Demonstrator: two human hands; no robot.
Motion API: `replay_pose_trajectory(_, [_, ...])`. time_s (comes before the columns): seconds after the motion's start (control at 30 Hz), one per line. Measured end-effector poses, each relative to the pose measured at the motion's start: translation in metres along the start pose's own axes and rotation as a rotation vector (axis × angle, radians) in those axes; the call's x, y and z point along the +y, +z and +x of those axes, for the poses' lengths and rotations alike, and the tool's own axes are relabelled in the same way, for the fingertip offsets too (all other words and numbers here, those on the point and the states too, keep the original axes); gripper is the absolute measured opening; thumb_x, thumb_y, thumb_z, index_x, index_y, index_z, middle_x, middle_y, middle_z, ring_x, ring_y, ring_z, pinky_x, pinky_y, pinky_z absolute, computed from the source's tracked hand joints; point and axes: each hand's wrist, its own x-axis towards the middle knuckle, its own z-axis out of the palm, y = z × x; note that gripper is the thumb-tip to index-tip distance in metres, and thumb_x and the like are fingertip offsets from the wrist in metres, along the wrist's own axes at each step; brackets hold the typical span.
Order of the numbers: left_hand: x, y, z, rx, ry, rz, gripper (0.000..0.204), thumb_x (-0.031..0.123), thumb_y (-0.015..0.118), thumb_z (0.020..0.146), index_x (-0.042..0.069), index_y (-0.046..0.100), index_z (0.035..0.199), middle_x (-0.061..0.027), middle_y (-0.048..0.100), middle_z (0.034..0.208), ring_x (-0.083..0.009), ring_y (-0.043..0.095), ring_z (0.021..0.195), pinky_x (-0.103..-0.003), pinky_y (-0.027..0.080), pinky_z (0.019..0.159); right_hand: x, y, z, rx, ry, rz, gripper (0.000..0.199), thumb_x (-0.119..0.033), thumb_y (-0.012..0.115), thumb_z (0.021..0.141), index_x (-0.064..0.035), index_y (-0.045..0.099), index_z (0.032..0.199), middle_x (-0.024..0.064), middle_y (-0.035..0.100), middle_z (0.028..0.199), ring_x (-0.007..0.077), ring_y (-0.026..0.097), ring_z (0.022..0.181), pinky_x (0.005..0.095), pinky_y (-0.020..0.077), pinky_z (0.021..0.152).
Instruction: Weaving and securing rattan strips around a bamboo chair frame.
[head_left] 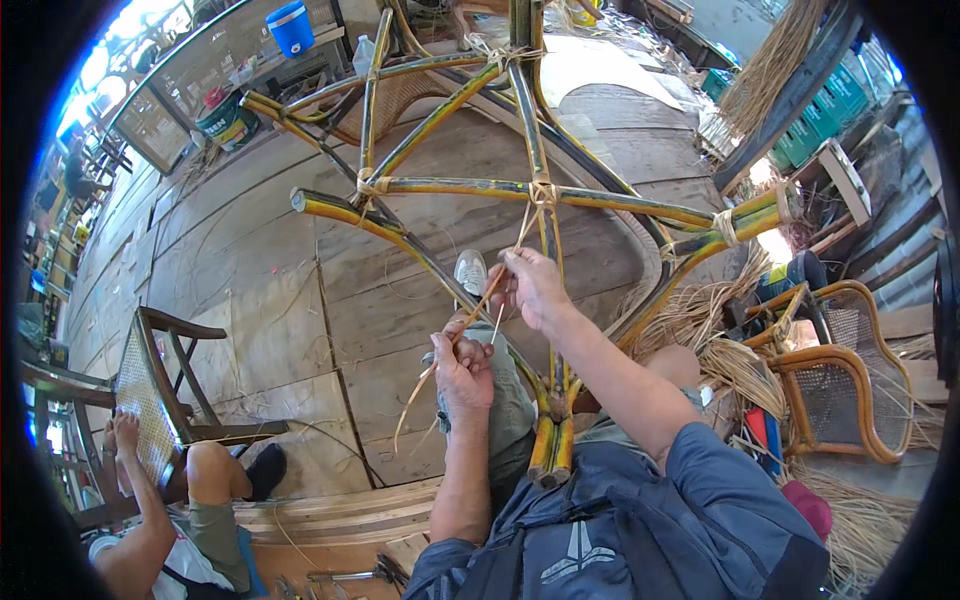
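Observation:
A frame of green-and-yellow rattan poles [465,187] stands before me, its joints wrapped with pale cane strips. From the lashed joint [543,193] in the middle, a thin cane strip [492,290] runs down to my hands. My right hand [533,290] pinches it just below that joint. Lower and to the left, my left hand [464,372] has its fingers closed round the same strip, whose loose end hangs below. A second thin end shows between the hands. The lower pole ends [551,450] rest between my legs.
At the right lie loose cane bundles [710,330] beside a small rattan chair [845,370]. A co-worker's hands [122,432] touch a woven-cane chair [150,385] at the left. Tools [350,575] lie near the bottom edge. A blue bucket [290,28] stands at the back.

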Motion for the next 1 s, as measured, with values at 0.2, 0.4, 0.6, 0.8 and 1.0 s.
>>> replay_pose_trajectory(0.2, [-0.001, 0.002, 0.000, -0.024, 0.042, 0.020, 0.037, 0.042, 0.038, 0.093, 0.009, 0.053, 0.090, 0.0062, 0.023, 0.051, -0.0063, 0.023, 0.045, -0.026, 0.036, 0.056, -0.020, -0.001, 0.031, 0.138, -0.044, -0.025, 0.009, -0.018, 0.043, 0.091, -0.0096, 0.046, 0.092, 0.0059, 0.057, 0.068, 0.0194, 0.059, 0.054, 0.0312, 0.0473, 0.041])
replay_pose_trajectory(0.4, [-0.001, -0.010, 0.002, -0.033, 0.054, -0.042, 0.038, 0.044, 0.038, 0.093, 0.008, 0.052, 0.093, 0.0065, 0.023, 0.051, -0.0058, 0.024, 0.045, -0.025, 0.035, 0.057, -0.010, 0.003, 0.019, 0.156, -0.041, 0.093, 0.010, -0.017, 0.040, 0.091, -0.0090, 0.045, 0.095, 0.0059, 0.056, 0.066, 0.0203, 0.058, 0.053, 0.0325, 0.0469, 0.041])
replay_pose_trajectory(0.6, [-0.005, -0.003, -0.004, -0.104, 0.143, 0.212, 0.033, 0.027, 0.053, 0.089, 0.001, 0.051, 0.109, 0.0047, 0.034, 0.054, -0.0060, 0.032, 0.048, -0.020, 0.036, 0.052, -0.007, 0.012, -0.007, 0.105, -0.241, -0.044, 0.009, -0.015, 0.045, 0.091, -0.0068, 0.046, 0.094, 0.0062, 0.057, 0.068, 0.0135, 0.056, 0.053, 0.0236, 0.0452, 0.043])
replay_pose_trajectory(0.8, [-0.027, -0.032, 0.014, -0.124, 0.455, 0.826, 0.024, 0.023, 0.047, 0.091, 0.002, 0.056, 0.094, -0.0001, 0.045, 0.058, -0.0080, 0.044, 0.055, -0.023, 0.040, 0.055, 0.008, -0.015, -0.052, 0.079, -0.320, -0.019, 0.007, -0.011, 0.047, 0.089, -0.0045, 0.048, 0.092, 0.0071, 0.058, 0.075, 0.0100, 0.055, 0.056, 0.0201, 0.0441, 0.047])
replay_pose_trajectory(1.0, [-0.011, 0.023, -0.006, 0.016, 0.181, 0.651, 0.020, 0.022, 0.050, 0.090, 0.003, 0.052, 0.083, 0.0007, 0.039, 0.054, -0.0079, 0.037, 0.050, -0.026, 0.042, 0.057, -0.035, -0.130, -0.130, 0.165, -0.273, -0.418, 0.023, -0.018, 0.052, 0.088, -0.0027, 0.052, 0.105, 0.0065, 0.061, 0.082, 0.0108, 0.059, 0.068, 0.0224, 0.0469, 0.059])
